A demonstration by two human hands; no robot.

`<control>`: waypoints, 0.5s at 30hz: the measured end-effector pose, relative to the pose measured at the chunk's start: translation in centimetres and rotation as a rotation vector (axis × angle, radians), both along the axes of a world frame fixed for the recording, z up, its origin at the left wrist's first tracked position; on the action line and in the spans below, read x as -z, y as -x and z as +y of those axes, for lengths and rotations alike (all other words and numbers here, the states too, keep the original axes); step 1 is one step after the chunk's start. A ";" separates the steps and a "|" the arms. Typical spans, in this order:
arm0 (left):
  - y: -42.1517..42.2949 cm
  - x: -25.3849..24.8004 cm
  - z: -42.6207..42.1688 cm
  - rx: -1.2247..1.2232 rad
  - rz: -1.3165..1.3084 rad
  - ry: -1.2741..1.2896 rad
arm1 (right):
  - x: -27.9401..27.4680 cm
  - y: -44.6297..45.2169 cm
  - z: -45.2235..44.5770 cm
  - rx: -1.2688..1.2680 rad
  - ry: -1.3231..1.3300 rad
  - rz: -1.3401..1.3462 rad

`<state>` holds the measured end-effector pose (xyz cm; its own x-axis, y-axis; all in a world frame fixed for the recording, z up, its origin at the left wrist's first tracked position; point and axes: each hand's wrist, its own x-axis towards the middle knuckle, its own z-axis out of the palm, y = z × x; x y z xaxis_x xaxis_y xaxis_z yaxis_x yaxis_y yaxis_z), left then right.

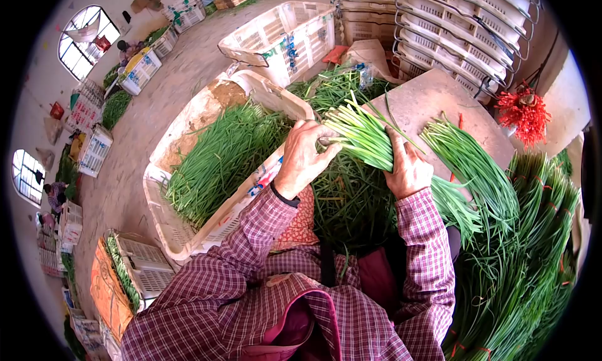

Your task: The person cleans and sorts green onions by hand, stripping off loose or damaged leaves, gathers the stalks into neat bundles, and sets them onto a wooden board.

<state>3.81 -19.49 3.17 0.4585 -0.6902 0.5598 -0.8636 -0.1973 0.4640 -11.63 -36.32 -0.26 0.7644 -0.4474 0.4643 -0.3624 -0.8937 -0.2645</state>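
Note:
My right hand is closed round a bunch of garlic chives, with the pale stalk ends pointing up and to the left. At the left edge of that bunch, the thumb and fingers of my left hand pinch together on stalks. Loose green leaves lie in a heap below both hands. Another bunch of chives rests on a board to the right of my right hand. More leaves hang just under my right wrist.
A white plastic crate with chives stands at my left. Behind it is another crate; stacked crates rise at the back right. Red ties hang at the right, above many tied chive bundles. Other people sit far left.

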 end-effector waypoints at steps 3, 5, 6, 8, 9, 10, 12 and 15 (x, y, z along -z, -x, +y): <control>0.4 -0.3 -0.2 -0.027 0.011 -0.011 | -0.1 0.0 0.1 -0.003 0.010 -0.004; 0.5 -0.3 -0.4 -0.040 0.020 0.005 | -0.1 -0.1 0.1 -0.006 0.014 -0.004; 0.6 -0.2 -0.5 -0.052 0.029 0.021 | 0.0 -0.1 0.1 -0.009 0.017 -0.003; 0.6 -0.2 -0.5 -0.051 0.062 0.033 | 0.1 -0.1 0.1 -0.009 0.023 -0.004; 0.6 -0.1 -0.6 -0.049 0.095 0.044 | 0.1 -0.1 0.1 -0.008 0.028 -0.005; 0.5 0.0 -0.6 -0.048 0.095 0.044 | 0.1 0.0 0.2 -0.007 0.028 -0.004; 0.3 0.2 -0.5 -0.047 0.078 0.073 | -0.1 0.0 0.3 -0.018 0.027 -0.026; 0.2 0.2 -0.3 -0.029 0.236 0.055 | -0.2 0.0 0.4 -0.021 0.017 -0.027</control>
